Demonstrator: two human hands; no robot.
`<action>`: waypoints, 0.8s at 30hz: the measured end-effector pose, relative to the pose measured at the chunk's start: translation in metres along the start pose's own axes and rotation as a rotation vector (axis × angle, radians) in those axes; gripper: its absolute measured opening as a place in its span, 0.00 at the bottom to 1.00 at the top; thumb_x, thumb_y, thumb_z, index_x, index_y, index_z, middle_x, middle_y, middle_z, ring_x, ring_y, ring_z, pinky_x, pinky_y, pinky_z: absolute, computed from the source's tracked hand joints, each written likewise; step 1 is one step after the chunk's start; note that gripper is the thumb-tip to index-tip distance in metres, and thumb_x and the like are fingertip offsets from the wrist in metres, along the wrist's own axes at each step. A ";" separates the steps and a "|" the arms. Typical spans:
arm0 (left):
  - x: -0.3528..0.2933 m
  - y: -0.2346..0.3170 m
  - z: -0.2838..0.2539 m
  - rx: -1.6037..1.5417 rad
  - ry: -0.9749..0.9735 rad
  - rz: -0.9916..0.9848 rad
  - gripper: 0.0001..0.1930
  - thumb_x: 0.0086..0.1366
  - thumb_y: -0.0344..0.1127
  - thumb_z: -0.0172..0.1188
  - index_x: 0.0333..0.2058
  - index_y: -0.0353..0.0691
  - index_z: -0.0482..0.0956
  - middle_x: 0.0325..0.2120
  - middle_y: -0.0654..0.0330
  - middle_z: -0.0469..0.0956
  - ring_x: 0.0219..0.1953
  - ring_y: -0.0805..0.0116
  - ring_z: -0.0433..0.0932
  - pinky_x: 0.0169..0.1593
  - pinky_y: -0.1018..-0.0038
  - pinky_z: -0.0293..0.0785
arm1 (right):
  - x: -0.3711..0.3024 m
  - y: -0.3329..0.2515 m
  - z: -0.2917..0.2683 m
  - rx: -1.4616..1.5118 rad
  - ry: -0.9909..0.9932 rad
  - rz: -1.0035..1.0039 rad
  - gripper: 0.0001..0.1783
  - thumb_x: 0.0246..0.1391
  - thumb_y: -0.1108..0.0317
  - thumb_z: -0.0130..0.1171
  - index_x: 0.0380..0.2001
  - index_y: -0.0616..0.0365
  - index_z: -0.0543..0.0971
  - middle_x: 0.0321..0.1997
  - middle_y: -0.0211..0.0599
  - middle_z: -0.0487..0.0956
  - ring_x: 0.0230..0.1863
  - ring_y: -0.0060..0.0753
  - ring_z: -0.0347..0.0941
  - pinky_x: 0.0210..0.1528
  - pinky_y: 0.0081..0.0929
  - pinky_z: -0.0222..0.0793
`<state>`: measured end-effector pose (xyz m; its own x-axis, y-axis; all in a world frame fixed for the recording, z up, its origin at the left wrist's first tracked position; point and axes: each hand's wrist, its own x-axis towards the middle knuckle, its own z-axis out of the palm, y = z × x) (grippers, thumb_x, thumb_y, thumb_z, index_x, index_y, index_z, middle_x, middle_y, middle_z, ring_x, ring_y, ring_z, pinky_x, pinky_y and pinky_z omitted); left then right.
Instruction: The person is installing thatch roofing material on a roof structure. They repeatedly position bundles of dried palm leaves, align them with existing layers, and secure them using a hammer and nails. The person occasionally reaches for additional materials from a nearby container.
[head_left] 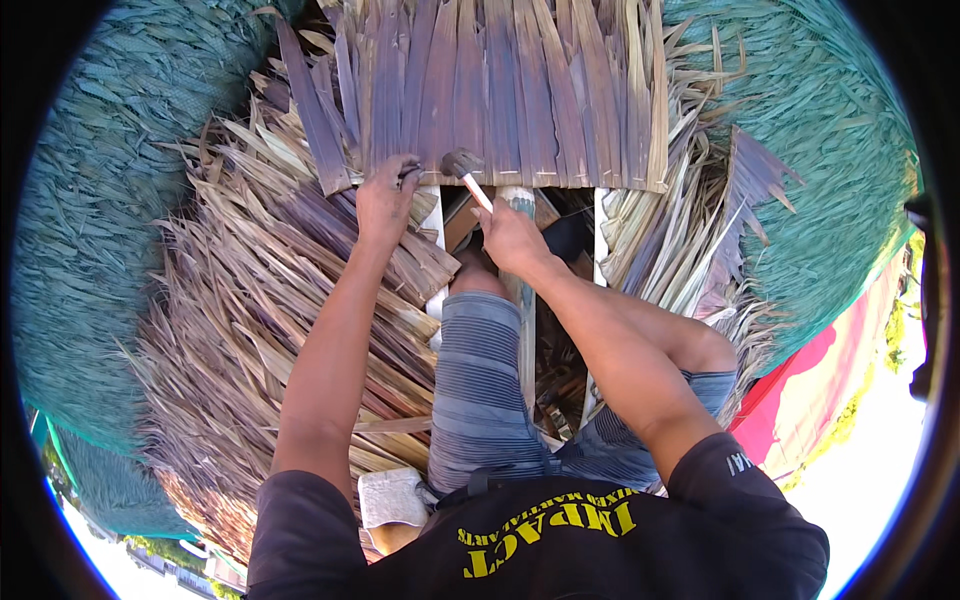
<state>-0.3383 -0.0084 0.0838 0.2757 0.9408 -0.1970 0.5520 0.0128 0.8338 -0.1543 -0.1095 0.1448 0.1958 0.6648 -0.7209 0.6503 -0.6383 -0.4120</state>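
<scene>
My right hand (512, 238) is wrapped round the pale handle of a hammer (477, 190). The dark hammer head lies against the lower edge of a thatch panel (500, 100) made of long purplish-brown dried palm leaves. To the left, my left hand (383, 203) is at the panel's left lower edge, its thumb and fingers pinched together. Anything between those fingertips is too small to make out. Just below it, a loose bundle of folded dried leaves (420, 265) rests by a white batten (433, 225).
Layered dry thatch (270, 270) slopes down on the left, with more thatch (690, 200) on the right. Beneath my legs, an opening (560, 370) shows a wooden bar (527, 340) and a dark space. Green netting (830, 180) covers the thatch at both sides.
</scene>
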 end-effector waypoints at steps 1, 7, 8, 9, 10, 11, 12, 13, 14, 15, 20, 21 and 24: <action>0.008 -0.006 0.003 0.044 -0.033 0.058 0.10 0.62 0.30 0.64 0.43 0.39 0.82 0.39 0.54 0.84 0.40 0.54 0.82 0.47 0.66 0.76 | 0.003 0.000 0.002 0.001 0.027 -0.008 0.24 0.72 0.52 0.45 0.44 0.69 0.69 0.33 0.69 0.79 0.39 0.75 0.75 0.42 0.62 0.68; 0.019 -0.027 0.014 0.151 -0.172 0.109 0.10 0.57 0.35 0.68 0.38 0.43 0.84 0.43 0.58 0.80 0.48 0.53 0.75 0.54 0.62 0.70 | 0.000 -0.007 -0.019 0.001 -0.056 -0.008 0.21 0.71 0.55 0.44 0.41 0.67 0.70 0.34 0.69 0.79 0.40 0.75 0.76 0.44 0.63 0.69; 0.018 -0.029 0.015 0.162 -0.185 0.131 0.09 0.57 0.35 0.68 0.37 0.42 0.84 0.43 0.58 0.79 0.48 0.52 0.75 0.53 0.62 0.70 | -0.006 -0.010 -0.025 0.021 -0.040 -0.034 0.20 0.71 0.55 0.44 0.41 0.67 0.69 0.33 0.69 0.79 0.39 0.75 0.76 0.43 0.63 0.69; 0.017 -0.030 0.015 0.174 -0.201 0.139 0.09 0.57 0.35 0.69 0.36 0.41 0.84 0.43 0.58 0.79 0.48 0.52 0.75 0.53 0.62 0.71 | -0.013 -0.013 -0.029 0.042 -0.021 -0.064 0.20 0.71 0.56 0.44 0.40 0.66 0.68 0.32 0.69 0.79 0.38 0.76 0.75 0.42 0.64 0.69; 0.016 -0.030 0.015 0.176 -0.194 0.161 0.09 0.56 0.35 0.69 0.36 0.41 0.84 0.43 0.58 0.78 0.48 0.52 0.75 0.53 0.62 0.71 | -0.021 -0.017 -0.031 0.086 0.014 -0.119 0.19 0.71 0.56 0.44 0.40 0.66 0.68 0.31 0.69 0.79 0.37 0.76 0.75 0.41 0.64 0.69; 0.015 -0.030 0.015 0.177 -0.188 0.171 0.09 0.56 0.35 0.69 0.35 0.40 0.84 0.43 0.58 0.78 0.47 0.52 0.75 0.53 0.62 0.70 | -0.027 -0.019 -0.033 0.090 0.021 -0.131 0.19 0.71 0.56 0.44 0.39 0.65 0.68 0.30 0.69 0.79 0.36 0.76 0.75 0.40 0.64 0.68; 0.014 -0.030 0.015 0.157 -0.161 0.203 0.09 0.56 0.35 0.70 0.35 0.40 0.84 0.43 0.58 0.78 0.47 0.51 0.75 0.52 0.61 0.70 | -0.030 -0.021 -0.033 0.114 0.044 -0.169 0.18 0.71 0.56 0.44 0.39 0.65 0.67 0.29 0.68 0.79 0.35 0.76 0.75 0.39 0.65 0.68; 0.014 -0.030 0.015 0.184 -0.189 0.185 0.09 0.56 0.35 0.70 0.35 0.40 0.84 0.43 0.58 0.78 0.47 0.51 0.74 0.52 0.61 0.70 | -0.032 -0.021 -0.031 0.126 0.059 -0.195 0.18 0.70 0.56 0.45 0.39 0.64 0.67 0.28 0.68 0.78 0.34 0.76 0.75 0.38 0.65 0.68; 0.014 -0.030 0.014 0.192 -0.187 0.196 0.09 0.56 0.36 0.70 0.35 0.40 0.84 0.43 0.58 0.78 0.47 0.51 0.74 0.52 0.60 0.70 | -0.032 -0.021 -0.029 0.141 0.093 -0.240 0.18 0.70 0.57 0.45 0.39 0.64 0.67 0.28 0.68 0.78 0.34 0.76 0.75 0.37 0.65 0.68; 0.014 -0.030 0.014 0.191 -0.187 0.209 0.09 0.56 0.36 0.70 0.35 0.40 0.84 0.43 0.58 0.78 0.47 0.51 0.74 0.52 0.60 0.70 | -0.030 -0.020 -0.026 0.147 0.121 -0.272 0.17 0.70 0.57 0.45 0.39 0.64 0.67 0.27 0.69 0.78 0.33 0.76 0.75 0.37 0.65 0.68; 0.017 -0.032 0.014 0.215 -0.215 0.220 0.10 0.55 0.36 0.70 0.36 0.40 0.84 0.43 0.58 0.77 0.48 0.51 0.73 0.52 0.59 0.70 | -0.017 -0.015 -0.017 0.017 0.037 -0.138 0.17 0.70 0.57 0.46 0.39 0.65 0.67 0.26 0.67 0.77 0.32 0.76 0.74 0.35 0.65 0.67; 0.017 -0.032 0.014 0.211 -0.233 0.203 0.11 0.55 0.36 0.70 0.36 0.40 0.84 0.44 0.58 0.77 0.48 0.51 0.73 0.52 0.58 0.70 | -0.016 -0.016 -0.017 0.036 0.062 -0.157 0.17 0.70 0.57 0.46 0.39 0.65 0.68 0.26 0.66 0.77 0.32 0.76 0.74 0.36 0.65 0.67; 0.016 -0.032 0.014 0.245 -0.225 0.213 0.11 0.55 0.36 0.70 0.36 0.40 0.84 0.44 0.57 0.77 0.48 0.50 0.73 0.52 0.59 0.70 | -0.016 -0.024 -0.021 0.096 0.175 -0.274 0.19 0.70 0.56 0.45 0.39 0.65 0.68 0.26 0.65 0.78 0.31 0.75 0.75 0.36 0.64 0.67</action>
<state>-0.3401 0.0017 0.0464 0.5555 0.8153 -0.1636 0.6276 -0.2820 0.7257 -0.1576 -0.0964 0.1782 0.1516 0.8681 -0.4726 0.6255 -0.4545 -0.6342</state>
